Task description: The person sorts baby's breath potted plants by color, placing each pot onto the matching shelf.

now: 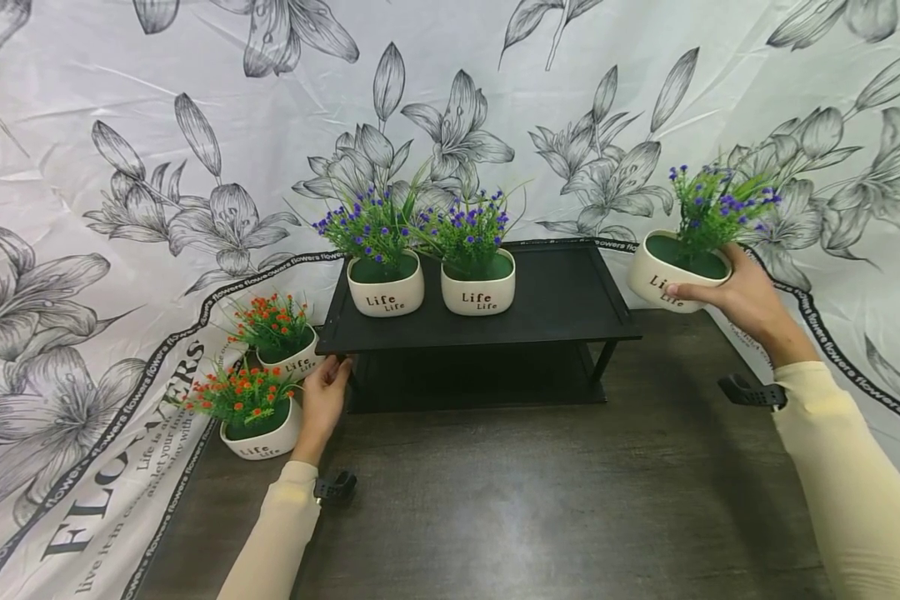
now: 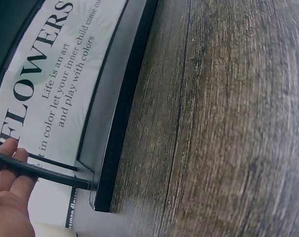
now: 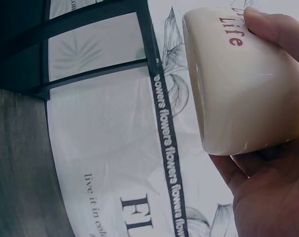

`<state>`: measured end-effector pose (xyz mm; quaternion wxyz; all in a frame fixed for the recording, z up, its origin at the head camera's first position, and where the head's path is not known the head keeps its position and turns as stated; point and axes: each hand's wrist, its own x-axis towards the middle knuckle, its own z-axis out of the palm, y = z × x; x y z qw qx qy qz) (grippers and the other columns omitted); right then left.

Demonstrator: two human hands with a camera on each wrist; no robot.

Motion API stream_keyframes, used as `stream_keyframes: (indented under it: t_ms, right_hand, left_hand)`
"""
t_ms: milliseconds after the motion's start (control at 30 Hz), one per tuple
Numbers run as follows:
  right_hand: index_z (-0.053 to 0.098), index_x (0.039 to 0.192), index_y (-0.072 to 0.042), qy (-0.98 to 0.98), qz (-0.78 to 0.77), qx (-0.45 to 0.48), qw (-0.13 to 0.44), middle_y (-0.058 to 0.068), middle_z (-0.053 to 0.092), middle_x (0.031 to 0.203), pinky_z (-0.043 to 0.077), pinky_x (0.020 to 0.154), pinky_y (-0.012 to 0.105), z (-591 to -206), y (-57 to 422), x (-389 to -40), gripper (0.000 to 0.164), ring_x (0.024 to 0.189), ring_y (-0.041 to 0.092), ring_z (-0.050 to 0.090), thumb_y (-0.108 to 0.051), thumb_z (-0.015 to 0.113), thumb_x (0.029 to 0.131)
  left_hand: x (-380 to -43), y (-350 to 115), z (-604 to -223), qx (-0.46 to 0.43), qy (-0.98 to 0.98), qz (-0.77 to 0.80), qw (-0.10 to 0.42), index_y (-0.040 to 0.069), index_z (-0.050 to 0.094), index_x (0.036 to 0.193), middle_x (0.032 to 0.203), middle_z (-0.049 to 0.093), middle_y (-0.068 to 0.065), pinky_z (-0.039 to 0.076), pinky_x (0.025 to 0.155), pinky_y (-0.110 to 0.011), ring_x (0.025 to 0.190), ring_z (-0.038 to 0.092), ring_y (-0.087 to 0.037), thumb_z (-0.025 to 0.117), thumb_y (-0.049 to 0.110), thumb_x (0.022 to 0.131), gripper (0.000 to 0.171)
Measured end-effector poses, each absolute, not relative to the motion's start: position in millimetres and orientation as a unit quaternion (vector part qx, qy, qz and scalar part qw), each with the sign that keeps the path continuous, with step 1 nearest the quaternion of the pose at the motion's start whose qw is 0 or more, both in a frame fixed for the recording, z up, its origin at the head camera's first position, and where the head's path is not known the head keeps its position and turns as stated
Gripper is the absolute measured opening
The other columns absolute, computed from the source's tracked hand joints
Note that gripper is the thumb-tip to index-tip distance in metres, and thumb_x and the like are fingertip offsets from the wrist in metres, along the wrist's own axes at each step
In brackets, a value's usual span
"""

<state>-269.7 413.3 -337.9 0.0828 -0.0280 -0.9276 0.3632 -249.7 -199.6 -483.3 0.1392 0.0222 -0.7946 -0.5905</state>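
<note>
My right hand (image 1: 750, 302) grips a white pot of purple flowers (image 1: 681, 271), held up and slightly tilted to the right of the black two-tier shelf (image 1: 562, 300). In the right wrist view the pot (image 3: 248, 84) shows its side and underside, thumb over the lettering and fingers beneath. At the shelf's front left corner, my left hand (image 1: 324, 406) holds the upright post (image 2: 56, 175), its fingers behind it. Two more purple-flowered pots, a left one (image 1: 386, 287) and a right one (image 1: 478, 285), stand upright side by side on the top tier.
Two white pots of orange flowers, a rear one (image 1: 288, 358) and a front one (image 1: 262, 433), stand left of the shelf beside my left hand. The shelf stands on a dark wood table (image 1: 495, 500). Behind hangs a white flower-print cloth (image 1: 270, 125) with black lettered bands.
</note>
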Motion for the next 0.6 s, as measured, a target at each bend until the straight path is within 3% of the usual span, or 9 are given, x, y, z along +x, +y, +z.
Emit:
stream_keyframes:
  t_ms: [167, 333, 433, 533, 600]
  right_hand:
    - [0.020, 0.167, 0.001, -0.926, 0.370, -0.019, 0.069, 0.033, 0.047, 0.146, 0.041, 0.096, 0.064, -330.0, 403.3, -273.1, 0.110, 0.120, 0.045, 0.050, -0.052, 0.080, 0.092]
    - [0.013, 0.170, -0.004, -0.927, 0.373, -0.011, 0.050, 0.034, 0.043, 0.152, 0.040, 0.102, 0.069, -322.6, 392.4, -277.9, 0.116, 0.125, 0.048, 0.049, -0.053, 0.082, 0.091]
    - [0.003, 0.172, -0.006, -0.930, 0.366, -0.013, 0.031, 0.035, 0.033, 0.164, 0.036, 0.109, 0.076, -318.8, 386.8, -280.8, 0.125, 0.137, 0.054, 0.043, -0.056, 0.082, 0.089]
    - [-0.007, 0.171, -0.009, -0.931, 0.364, -0.011, 0.012, 0.032, 0.013, 0.174, 0.028, 0.114, 0.081, -316.1, 381.5, -283.6, 0.131, 0.151, 0.059, 0.029, -0.058, 0.082, 0.089]
    - [-0.007, 0.171, -0.009, -0.931, 0.365, -0.005, 0.008, 0.031, 0.009, 0.176, 0.028, 0.114, 0.081, -315.2, 377.9, -285.7, 0.131, 0.152, 0.059, 0.027, -0.057, 0.082, 0.089]
  left_hand:
    - [-250.1, -199.3, -484.1, 0.028, -0.802, -0.581, 0.136, -0.012, 0.066, 0.132, 0.132, 0.068, -0.035, 0.047, 0.081, -0.001, 0.095, 0.060, 0.019, 0.059, 0.011, 0.110, 0.033]
    - [-250.4, -199.0, -484.0, 0.026, -0.805, -0.575, 0.146, -0.012, 0.069, 0.126, 0.125, 0.072, -0.033, 0.048, 0.077, -0.005, 0.095, 0.064, 0.008, 0.060, 0.010, 0.109, 0.029]
    - [-251.9, -199.3, -486.5, 0.030, -0.801, -0.580, 0.146, -0.011, 0.069, 0.127, 0.125, 0.071, -0.033, 0.048, 0.078, -0.005, 0.094, 0.063, 0.008, 0.059, 0.010, 0.110, 0.029]
    - [-258.2, -201.8, -497.0, 0.036, -0.797, -0.585, 0.143, -0.012, 0.067, 0.132, 0.130, 0.069, -0.035, 0.048, 0.080, -0.003, 0.094, 0.060, 0.015, 0.058, 0.011, 0.110, 0.032]
    - [-263.6, -204.8, -506.5, 0.038, -0.795, -0.588, 0.143, -0.011, 0.066, 0.134, 0.132, 0.068, -0.035, 0.046, 0.080, -0.001, 0.093, 0.058, 0.018, 0.058, 0.014, 0.111, 0.035]
